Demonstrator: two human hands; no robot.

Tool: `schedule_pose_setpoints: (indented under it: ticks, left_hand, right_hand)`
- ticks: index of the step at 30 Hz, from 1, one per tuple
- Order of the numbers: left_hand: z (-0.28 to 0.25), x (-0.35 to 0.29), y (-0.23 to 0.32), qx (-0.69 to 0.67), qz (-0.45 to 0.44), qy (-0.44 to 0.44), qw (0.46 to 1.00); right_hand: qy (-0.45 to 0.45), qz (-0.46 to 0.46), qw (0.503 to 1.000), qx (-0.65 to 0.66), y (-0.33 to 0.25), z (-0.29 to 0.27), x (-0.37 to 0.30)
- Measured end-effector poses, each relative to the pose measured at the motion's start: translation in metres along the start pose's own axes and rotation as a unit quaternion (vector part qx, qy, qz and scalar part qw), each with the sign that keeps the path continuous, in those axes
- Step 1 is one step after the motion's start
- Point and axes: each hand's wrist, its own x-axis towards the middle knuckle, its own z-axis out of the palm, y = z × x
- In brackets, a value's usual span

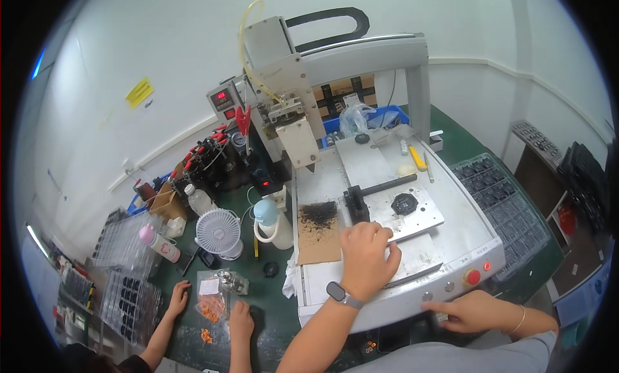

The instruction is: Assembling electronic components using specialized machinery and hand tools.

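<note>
My left hand (369,258), with a dark-faced watch on the wrist, is over the machine bed (315,281). Its fingers bend down just in front of a black clamp (356,204), thumb apart; the fingertips are partly hidden. Nothing shows in its grasp. To the right of the clamp, a black faceted round part (404,204) sits on a metal plate (422,223). My right hand (469,310) is at the machine's front panel, index finger stretched toward a round metal button (427,297). Its other fingers curl underneath, near a small pale thing I cannot make out.
A red stop button (472,277) protrudes at right. Cardboard (319,244) with black debris lies at left; a dispensing head (298,141) hangs above. A co-worker's hands (242,318) flank a bag of orange pieces (211,306). A fan (218,232), jug (274,228) and parts trays (509,205) stand around.
</note>
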Motion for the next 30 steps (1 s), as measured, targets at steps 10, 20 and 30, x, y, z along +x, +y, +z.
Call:
schedule_pose_setpoints:
  ticks: [10,20,30]
  left_hand:
    - [-0.024,-0.004,-0.059,0.258,-0.291,-0.122,0.913]
    - [-0.012,-0.004,-0.081,0.163,-0.357,-0.091,0.915]
    - [-0.017,-0.005,-0.028,0.061,-0.154,0.096,0.982]
  right_hand:
    - [0.117,0.04,0.99,-0.067,-0.008,0.016,-0.001]
    - [0.142,0.055,0.988,-0.009,0.0,0.056,0.013]
    - [0.168,0.085,0.982,0.035,0.001,0.084,0.024]
